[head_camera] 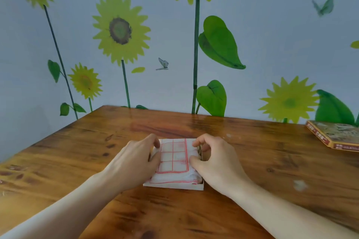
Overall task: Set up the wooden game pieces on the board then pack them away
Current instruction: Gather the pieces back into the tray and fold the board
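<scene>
Both hands work at a shallow white box (pixel 174 186) in the lower middle of the frame. The left hand (pixel 134 161) has its grip curled on the left edge of the folded board sheet (pixel 173 161), thumb and fingertips pinching the fabric there. The right hand (pixel 213 159) has its grip curled too, fingers and thumb pinching the sheet's right edge where it meets the box wall.

The sheet is white with a red grid and lies folded inside the box, filling it and bulging slightly above the rim. Whether the wooden pieces lie under it cannot be told; only a dark sliver shows at the box's lower right corner.

The box sits on the wooden worktop (pixel 77 151). At the right edge of the frame, well apart, lies a flat printed lid (pixel 336 134). A wall with sunflower decals (pixel 120 29) fills the upper half.
</scene>
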